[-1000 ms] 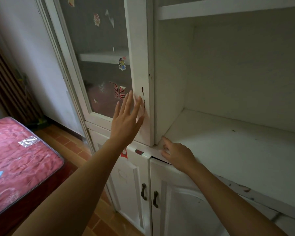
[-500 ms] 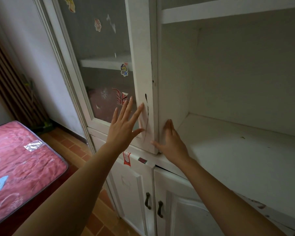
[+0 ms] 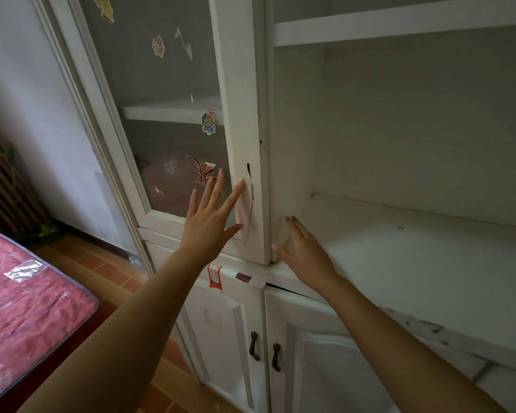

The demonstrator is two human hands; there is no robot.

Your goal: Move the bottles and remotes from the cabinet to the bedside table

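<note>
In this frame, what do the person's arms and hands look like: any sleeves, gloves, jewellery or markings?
Both forearms are bare for as much as shows; no sleeve edge enters the picture. The left hand and the right hand wear no gloves, and no rings, watch or bracelet are visible on the fingers or wrists. The nails look short and unpainted. No tattoos, bandages or other markings show.

Left hand (image 3: 208,225) spread on glass cabinet door (image 3: 173,120), right hand (image 3: 306,253) inside door edge
</note>
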